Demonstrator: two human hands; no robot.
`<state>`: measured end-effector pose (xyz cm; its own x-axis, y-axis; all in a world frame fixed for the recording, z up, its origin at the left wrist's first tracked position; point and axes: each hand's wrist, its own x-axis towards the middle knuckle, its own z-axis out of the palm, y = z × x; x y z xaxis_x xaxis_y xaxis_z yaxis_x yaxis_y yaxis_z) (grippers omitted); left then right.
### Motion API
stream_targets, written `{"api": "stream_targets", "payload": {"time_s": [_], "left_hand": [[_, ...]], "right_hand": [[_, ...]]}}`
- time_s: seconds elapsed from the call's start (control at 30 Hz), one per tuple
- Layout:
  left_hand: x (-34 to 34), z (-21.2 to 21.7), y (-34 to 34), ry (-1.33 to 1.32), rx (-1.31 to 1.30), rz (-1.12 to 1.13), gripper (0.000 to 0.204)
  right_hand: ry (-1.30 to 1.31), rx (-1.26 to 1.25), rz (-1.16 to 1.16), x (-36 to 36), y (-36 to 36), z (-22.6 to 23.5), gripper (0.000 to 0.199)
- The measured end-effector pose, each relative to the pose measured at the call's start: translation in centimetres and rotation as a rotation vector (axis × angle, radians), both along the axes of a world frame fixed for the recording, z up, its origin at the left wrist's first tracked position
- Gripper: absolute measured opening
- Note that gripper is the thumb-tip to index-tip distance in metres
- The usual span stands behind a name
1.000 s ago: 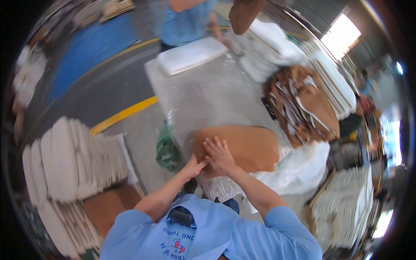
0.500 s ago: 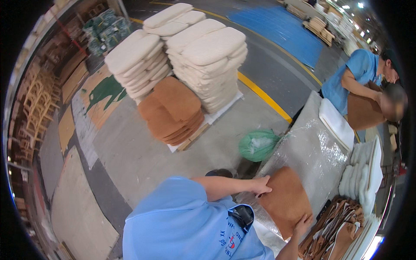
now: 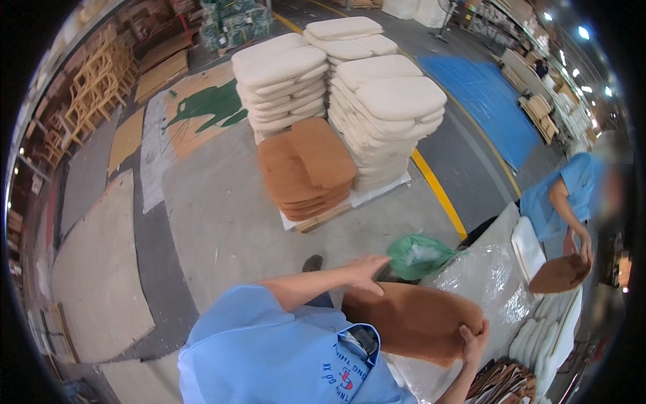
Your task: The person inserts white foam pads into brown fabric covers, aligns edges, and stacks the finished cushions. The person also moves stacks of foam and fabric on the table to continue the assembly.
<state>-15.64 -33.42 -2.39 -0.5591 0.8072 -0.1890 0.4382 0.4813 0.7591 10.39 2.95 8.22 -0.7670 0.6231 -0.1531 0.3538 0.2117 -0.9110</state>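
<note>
A brown suede-like seat cushion (image 3: pixel 414 320) is in front of me, over the near end of the plastic-covered table (image 3: pixel 481 273). Its right end is gripped by my right hand (image 3: pixel 475 342), thumb on top and fingers curled round the edge. Over the cushion's far left edge is my left hand (image 3: pixel 367 273), fingers stretched out and thumb apart; whether it touches the cushion I cannot tell. A green plastic bag (image 3: pixel 417 257) is just beyond that hand.
Brown cushions (image 3: pixel 306 168) are piled on a pallet, beside tall stacks of white cushions (image 3: pixel 397 101). At right, a co-worker (image 3: pixel 555 195) in blue holds another brown cushion (image 3: pixel 560 273). White pads (image 3: pixel 548 330) and a heap of brown covers (image 3: pixel 505 384) lie near my right arm.
The brown cushion has turned and come off the table towards my body. My left hand has opened from its edge. My view has swung right, and the co-worker has lowered their cushion.
</note>
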Motion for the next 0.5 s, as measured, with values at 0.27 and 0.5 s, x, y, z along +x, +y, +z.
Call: {"api": "stream_targets", "payload": {"time_s": [0.27,0.5], "left_hand": [[-6.9,0.0,-6.8,-0.935,0.625,0.043,0.083],[-17.4,-5.9,-23.4,-1.085,0.912,0.905,0.065]], "right_hand": [[0.083,0.657,0.693,-28.9,-17.6,10.6,0.052],[0.147,0.414,0.61,-47.6,-26.2,-0.3,0.034]]}}
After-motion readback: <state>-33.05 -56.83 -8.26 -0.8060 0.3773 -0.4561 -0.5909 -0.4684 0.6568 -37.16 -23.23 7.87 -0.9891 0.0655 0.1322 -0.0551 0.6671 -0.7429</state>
